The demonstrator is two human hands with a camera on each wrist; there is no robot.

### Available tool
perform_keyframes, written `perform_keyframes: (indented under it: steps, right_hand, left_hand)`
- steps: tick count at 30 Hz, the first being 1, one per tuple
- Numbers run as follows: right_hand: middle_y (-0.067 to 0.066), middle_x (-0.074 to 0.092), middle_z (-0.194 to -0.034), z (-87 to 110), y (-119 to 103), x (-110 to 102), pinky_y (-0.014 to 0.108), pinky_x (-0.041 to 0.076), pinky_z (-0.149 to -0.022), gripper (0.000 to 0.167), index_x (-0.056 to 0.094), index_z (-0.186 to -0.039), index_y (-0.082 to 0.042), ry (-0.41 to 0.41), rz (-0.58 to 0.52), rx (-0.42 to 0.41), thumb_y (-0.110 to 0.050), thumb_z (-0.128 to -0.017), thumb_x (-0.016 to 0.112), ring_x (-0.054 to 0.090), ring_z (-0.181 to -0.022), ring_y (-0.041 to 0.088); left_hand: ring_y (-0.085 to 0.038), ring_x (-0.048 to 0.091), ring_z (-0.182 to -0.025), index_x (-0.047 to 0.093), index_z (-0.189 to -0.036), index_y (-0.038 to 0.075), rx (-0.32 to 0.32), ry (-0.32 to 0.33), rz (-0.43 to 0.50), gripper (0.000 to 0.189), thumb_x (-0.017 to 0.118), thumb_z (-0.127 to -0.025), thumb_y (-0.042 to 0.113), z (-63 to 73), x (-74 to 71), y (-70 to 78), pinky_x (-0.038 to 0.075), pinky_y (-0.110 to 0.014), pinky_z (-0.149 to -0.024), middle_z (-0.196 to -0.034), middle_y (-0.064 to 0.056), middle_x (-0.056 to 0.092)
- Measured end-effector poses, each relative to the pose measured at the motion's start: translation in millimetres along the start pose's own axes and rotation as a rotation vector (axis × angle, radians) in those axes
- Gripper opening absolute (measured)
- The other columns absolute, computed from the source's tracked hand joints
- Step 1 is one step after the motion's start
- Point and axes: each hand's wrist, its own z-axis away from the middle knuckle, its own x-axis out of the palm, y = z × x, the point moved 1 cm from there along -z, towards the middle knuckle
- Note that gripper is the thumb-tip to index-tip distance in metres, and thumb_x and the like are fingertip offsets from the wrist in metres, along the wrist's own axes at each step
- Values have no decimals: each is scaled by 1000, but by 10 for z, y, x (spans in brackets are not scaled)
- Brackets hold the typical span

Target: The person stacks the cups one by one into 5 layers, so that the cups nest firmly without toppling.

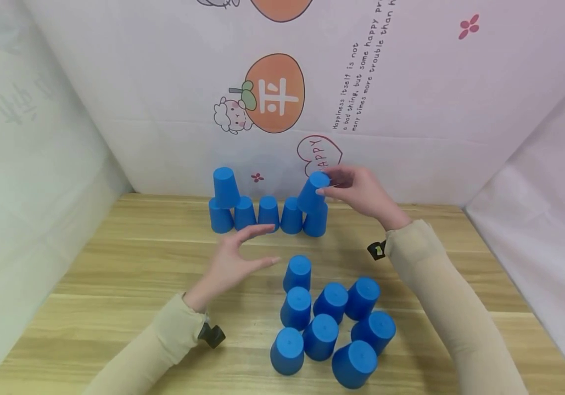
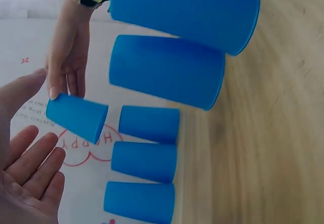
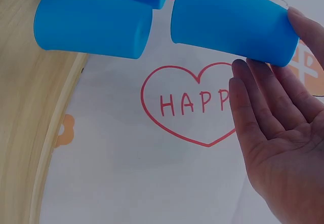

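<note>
My right hand (image 1: pixel 361 192) pinches an upside-down blue cup (image 1: pixel 313 192) near its base, between the thumb and the fingers. That cup is slightly tilted and overlaps the right end of a row of upturned blue cups (image 1: pixel 268 213) at the back of the table. In the right wrist view, the gripped cup (image 3: pixel 235 24) is beside a lower cup (image 3: pixel 93 24). Another cup (image 1: pixel 225 188) sits on the row's left end. Over the table in front of the row, my left hand (image 1: pixel 230 263) holds nothing, its thumb and fingers spread apart.
Several more upturned blue cups (image 1: pixel 322 337) stand in a loose group on the wooden table (image 1: pixel 129 296), between my forearms. A white printed cloth (image 1: pixel 173 82) rises behind the row, and pale cloth walls (image 1: pixel 549 181) flank the table.
</note>
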Motion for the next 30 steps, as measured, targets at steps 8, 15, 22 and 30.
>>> perform_keyframes:
  steps: [8, 15, 22, 30]
  right_hand:
    - [10, 68, -124, -141, 16, 62, 47, 55, -92, 55, 64, -135, -9, -12, 51, 18, -37, -90, 80, 67, -109, 27]
    - [10, 69, -122, -212, 53, 101, 46, 56, -92, 53, 64, -134, -8, -14, 55, 9, -34, -91, 79, 67, -108, 27]
    - [10, 70, -120, -256, 54, 136, 47, 56, -92, 52, 65, -131, -7, 7, 56, 32, -36, -91, 80, 68, -106, 27]
    - [11, 69, -122, -278, 82, 154, 47, 55, -93, 53, 64, -132, -7, 12, 56, 42, -36, -91, 79, 67, -107, 28]
  left_hand:
    - [-15, 51, -132, 61, -140, 25, -5, -76, 40, 60, 85, -85, 36, 42, 191, -37, 36, -63, -109, -137, 13, 61]
    - [-13, 52, -130, 60, -141, 20, -18, -127, 37, 63, 85, -86, 36, 54, 308, -91, 39, -59, -108, -138, 14, 60]
    - [-13, 51, -131, 59, -142, 24, -20, -177, 27, 65, 84, -85, 43, 43, 387, -122, 39, -57, -109, -139, 13, 59]
    - [-11, 53, -129, 58, -142, 25, -16, -207, 24, 65, 83, -85, 44, -3, 454, -163, 41, -56, -108, -138, 14, 60]
